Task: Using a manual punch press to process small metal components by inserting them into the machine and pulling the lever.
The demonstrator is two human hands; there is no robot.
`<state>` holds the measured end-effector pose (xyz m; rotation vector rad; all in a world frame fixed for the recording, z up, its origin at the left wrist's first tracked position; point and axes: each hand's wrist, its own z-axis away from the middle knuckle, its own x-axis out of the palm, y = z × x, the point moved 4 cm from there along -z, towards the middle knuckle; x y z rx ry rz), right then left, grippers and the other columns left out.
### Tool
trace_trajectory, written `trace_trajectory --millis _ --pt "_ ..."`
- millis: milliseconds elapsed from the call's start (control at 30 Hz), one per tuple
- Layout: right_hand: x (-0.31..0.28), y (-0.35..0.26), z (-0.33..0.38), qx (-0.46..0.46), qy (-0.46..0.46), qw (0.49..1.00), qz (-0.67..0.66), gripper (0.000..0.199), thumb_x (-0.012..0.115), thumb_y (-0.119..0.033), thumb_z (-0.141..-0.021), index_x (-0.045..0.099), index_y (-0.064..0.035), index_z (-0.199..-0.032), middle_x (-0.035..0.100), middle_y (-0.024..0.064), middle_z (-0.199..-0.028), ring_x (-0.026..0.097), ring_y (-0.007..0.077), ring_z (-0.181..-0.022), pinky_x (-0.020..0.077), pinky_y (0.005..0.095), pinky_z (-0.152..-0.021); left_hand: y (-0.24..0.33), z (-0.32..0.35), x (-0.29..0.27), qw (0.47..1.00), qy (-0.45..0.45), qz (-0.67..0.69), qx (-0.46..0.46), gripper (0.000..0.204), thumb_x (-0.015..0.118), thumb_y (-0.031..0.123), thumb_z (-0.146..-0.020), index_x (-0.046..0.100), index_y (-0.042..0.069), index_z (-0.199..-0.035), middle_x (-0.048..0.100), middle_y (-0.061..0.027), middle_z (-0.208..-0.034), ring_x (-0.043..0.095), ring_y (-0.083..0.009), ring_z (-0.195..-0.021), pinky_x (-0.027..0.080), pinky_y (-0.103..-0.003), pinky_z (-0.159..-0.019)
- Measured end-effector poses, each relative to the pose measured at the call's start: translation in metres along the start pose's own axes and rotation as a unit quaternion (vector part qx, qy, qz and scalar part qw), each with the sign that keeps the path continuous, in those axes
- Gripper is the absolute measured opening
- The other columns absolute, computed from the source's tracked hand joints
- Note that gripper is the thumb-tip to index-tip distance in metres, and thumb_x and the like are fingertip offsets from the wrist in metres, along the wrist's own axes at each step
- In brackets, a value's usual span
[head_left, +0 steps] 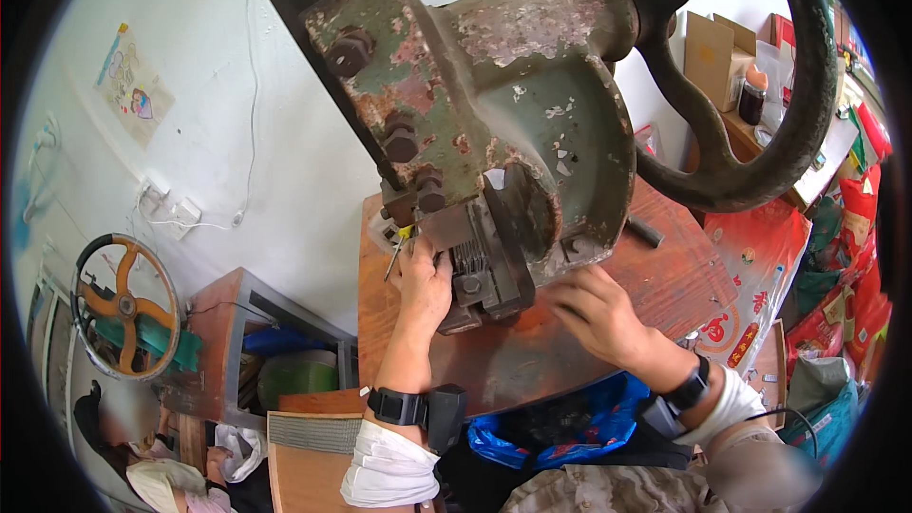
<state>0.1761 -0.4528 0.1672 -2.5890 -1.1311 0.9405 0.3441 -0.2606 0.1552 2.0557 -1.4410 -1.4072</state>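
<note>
A heavy cast-iron hand press (456,85) with flaking green paint leans across the middle of the view. At its lower end is a dark metal block (489,271) with a ridged face. My left hand (425,280) is closed at the block's left side, its thumb against the metal; what the fingers pinch is hidden. Beside those fingers shows a small yellow piece (406,231) with a thin metal shaft (391,262). To the right of the block, my right hand (598,313) hovers by the press's lower edge, fingers loosely apart, slightly blurred and seemingly holding nothing.
The press stands on a worn reddish-brown table (665,271). A large handwheel (807,85) curves over the right side. A dark rod (645,231) lies near the base. Below hangs a blue plastic bag (608,418). Another person (157,461) sits at the lower left near a second wheel (125,304).
</note>
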Motion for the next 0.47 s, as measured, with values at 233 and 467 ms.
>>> trace_trajectory --millis 233,467 --pt "0.065 0.024 -0.073 0.115 0.023 0.992 0.036 0.057 0.082 -0.024 -0.059 0.055 0.0038 -0.1 0.056 0.0201 -0.099 0.055 0.0397 -0.092 0.0466 0.0434 -0.08 -0.006 -0.001 0.008 0.992 -0.042 0.118 -0.008 0.04 0.053 0.004 -0.084 0.055 0.015 -0.122 0.05 -0.0139 -0.12 0.042 -0.0352 -0.117 0.023 -0.055 -0.102" --pt "0.062 0.03 -0.084 0.161 -0.059 0.985 -0.029 0.072 0.084 -0.029 -0.057 0.054 0.0031 -0.115 0.057 0.0216 -0.112 0.056 0.0359 -0.105 0.0447 0.0421 -0.092 0.035 0.006 0.003 0.981 -0.12 -0.099 -0.115 0.051 0.052 0.009 -0.087 0.043 0.027 -0.133 0.034 -0.0112 -0.144 0.026 -0.0321 -0.133 0.008 -0.064 -0.105"
